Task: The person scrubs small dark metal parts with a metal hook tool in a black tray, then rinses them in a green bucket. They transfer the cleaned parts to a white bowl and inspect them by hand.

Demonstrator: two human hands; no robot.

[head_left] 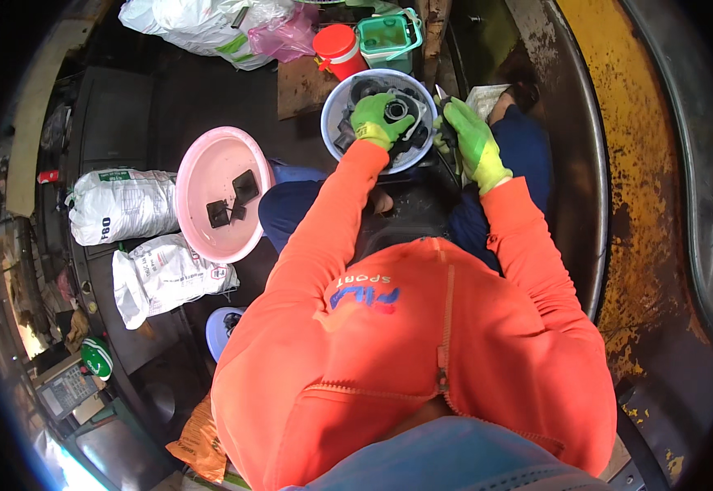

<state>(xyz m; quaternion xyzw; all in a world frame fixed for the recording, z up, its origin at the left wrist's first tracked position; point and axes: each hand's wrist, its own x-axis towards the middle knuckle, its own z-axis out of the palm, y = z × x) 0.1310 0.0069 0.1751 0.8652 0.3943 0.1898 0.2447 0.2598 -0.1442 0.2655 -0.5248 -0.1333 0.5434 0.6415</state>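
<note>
My left hand [379, 120], in a green glove, is over the light-blue basin [329, 116]. Its fingers are closed on a black part with a round, ring-shaped opening [397, 109]. Several more dark parts [362, 87] fill the basin around and under that hand, which hides some of them. My right hand [473, 141], gloved the same way, is just beyond the basin's right rim. A knife [442, 95] is gripped in it, the short pale blade pointing up and away from me; the fingers partly cover its dark handle.
A pink basin [201, 188] with a few black pieces stands to the left, beside white sacks [123, 204]. Behind the blue basin are a red jug [338, 51] and a green basket [389, 37]. A yellow, rust-worn metal frame [631, 204] runs along the right.
</note>
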